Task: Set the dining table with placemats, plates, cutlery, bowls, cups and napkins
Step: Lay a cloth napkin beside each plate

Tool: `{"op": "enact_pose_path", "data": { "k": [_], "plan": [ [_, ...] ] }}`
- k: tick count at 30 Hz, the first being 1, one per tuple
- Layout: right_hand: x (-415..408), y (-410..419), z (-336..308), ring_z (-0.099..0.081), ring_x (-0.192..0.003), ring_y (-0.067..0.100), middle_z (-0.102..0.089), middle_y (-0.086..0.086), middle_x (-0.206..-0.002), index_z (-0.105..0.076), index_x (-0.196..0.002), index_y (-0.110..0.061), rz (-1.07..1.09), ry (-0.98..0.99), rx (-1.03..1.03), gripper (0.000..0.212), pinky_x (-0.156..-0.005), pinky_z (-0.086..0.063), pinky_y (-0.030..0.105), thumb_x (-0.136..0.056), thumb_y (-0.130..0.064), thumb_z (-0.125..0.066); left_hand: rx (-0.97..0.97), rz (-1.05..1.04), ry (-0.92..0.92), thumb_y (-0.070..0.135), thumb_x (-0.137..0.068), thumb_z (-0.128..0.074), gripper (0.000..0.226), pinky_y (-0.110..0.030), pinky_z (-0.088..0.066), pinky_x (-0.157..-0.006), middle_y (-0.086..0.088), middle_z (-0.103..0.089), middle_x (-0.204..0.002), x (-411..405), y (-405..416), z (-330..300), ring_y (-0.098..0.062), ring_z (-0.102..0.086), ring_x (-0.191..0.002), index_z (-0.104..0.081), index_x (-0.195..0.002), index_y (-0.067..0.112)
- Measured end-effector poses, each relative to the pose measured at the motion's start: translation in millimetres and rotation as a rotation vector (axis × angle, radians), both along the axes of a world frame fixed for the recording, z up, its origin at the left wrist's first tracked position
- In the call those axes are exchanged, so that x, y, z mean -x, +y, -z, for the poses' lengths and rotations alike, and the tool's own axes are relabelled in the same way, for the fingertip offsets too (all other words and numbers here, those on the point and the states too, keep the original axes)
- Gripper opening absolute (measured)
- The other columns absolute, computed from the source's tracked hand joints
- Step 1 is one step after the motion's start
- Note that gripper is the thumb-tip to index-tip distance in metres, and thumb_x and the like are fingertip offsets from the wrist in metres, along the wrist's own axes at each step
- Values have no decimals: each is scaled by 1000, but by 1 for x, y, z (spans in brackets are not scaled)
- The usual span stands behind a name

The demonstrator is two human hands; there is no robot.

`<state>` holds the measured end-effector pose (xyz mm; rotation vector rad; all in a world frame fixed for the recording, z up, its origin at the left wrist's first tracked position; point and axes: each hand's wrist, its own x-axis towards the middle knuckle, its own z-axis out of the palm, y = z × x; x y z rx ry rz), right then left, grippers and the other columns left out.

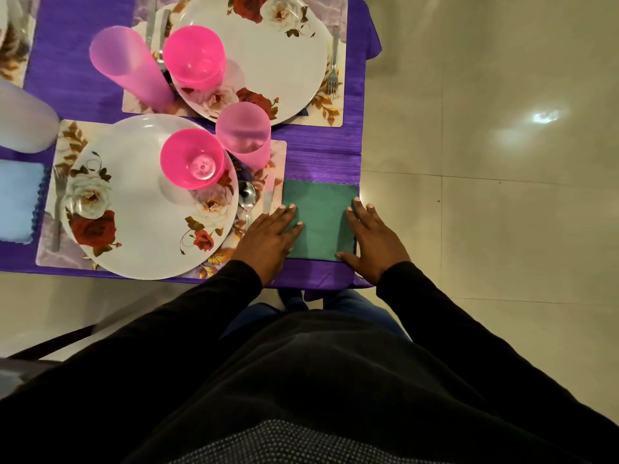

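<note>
Both hands lie flat on a green napkin at the near right corner of the desk, which is covered by a purple cloth. The left hand presses on the napkin's left edge, its fingers spread apart and extended, gripping nothing. The right hand rests along the napkin's right edge at the rim of the desk, fingers likewise apart and flat, thumb at the napkin's near corner. Both arms wear black sleeves.

Just left of the napkin sits the near placemat, bearing a white flowered plate. A bright pink bowl stands on that plate, and a pale pink cup stands beside it on the placemat. A spoon and a knife lie between plate and napkin; the left hand's fingertips touch or nearly touch the knife's end. A fork lies on the plate's left side.

A second setting lies farther back: placemat, plate, pink bowl, tall pale pink cup, fork. A light blue napkin lies at the left edge of view.
</note>
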<state>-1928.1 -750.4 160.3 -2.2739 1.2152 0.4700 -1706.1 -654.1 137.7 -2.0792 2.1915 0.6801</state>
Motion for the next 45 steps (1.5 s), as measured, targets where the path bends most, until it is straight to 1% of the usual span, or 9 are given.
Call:
{"op": "enact_pose_path", "data": {
  "k": [8,19,22,25,28,31,35,41,45],
  "plan": [
    [2,1,1,-5,-153,33,2,-1,-167,-9,-159,-20,-8,59,-2,93,-119,-29,47,-90,-54,-62,-16,37,-10,14,-101,-53,62,-41,-12,-124,-8,-10,-168,-5,2,2,-26,-11,-155,-29,-157,18],
    [-5,2,-6,-8,-152,36,-2,1,-167,-15,-157,-20,-12,121,8,91,-116,-33,50,-89,-54,-64,-72,88,-103,6,-92,-52,85,-38,5,-124,-10,11,-168,-3,7,-3,-24,8,-156,-3,-161,15],
    [-13,1,-18,-19,-148,35,-21,7,-163,-33,-151,-18,45,25,77,72,-113,-37,50,-91,-44,-63,64,-2,20,4,-94,-51,72,-39,-1,-123,-14,-7,-168,-2,9,-6,-28,-9,-156,-18,-159,7],
    [-26,-2,-33,-38,-136,32,-46,11,-147,-53,-138,-13,169,-206,138,47,-108,-40,44,-94,-30,-61,247,-107,105,2,-92,-55,53,-51,-28,-117,-23,-42,-153,-6,4,-14,-38,-43,-141,-46,-145,-3],
    [-39,-3,-43,-49,-122,30,-60,9,-129,-64,-124,-11,221,-333,189,33,-100,-39,34,-95,-24,-62,369,-207,216,10,-94,-48,44,-53,-43,-108,-23,-58,-138,-7,3,-24,-39,-56,-127,-58,-134,-5],
    [-49,-13,-52,-55,-113,26,-66,7,-119,-68,-117,-11,268,-383,202,27,-95,-38,28,-94,-24,-62,443,-324,330,16,-94,-48,41,-45,-46,-105,-15,-65,-131,-7,3,-35,-33,-60,-120,-64,-129,2],
    [-83,-13,-66,-63,-96,20,-70,4,-107,-71,-110,-11,64,-437,97,22,-90,-50,33,-93,-24,-64,570,-626,345,7,-93,-56,33,-42,-51,-97,-12,-69,-122,-13,41,-45,-29,-64,-112,-67,-124,5],
    [-70,2,-60,-63,-81,14,-72,0,-95,-72,-102,-14,26,-432,48,19,-79,-53,31,-92,-28,-64,457,-713,472,1,-90,-55,33,-35,-49,-99,-14,-69,-122,13,51,-51,-28,-62,-115,-70,-119,5],
    [-119,20,-68,-65,-77,18,-72,0,-85,-73,-97,-15,-150,-538,-89,16,-76,-54,34,-90,-27,-66,465,-1053,465,10,-94,-56,29,-30,-50,-96,-8,-70,-119,12,85,-65,-22,-65,-109,-71,-119,10]
  ]
}}
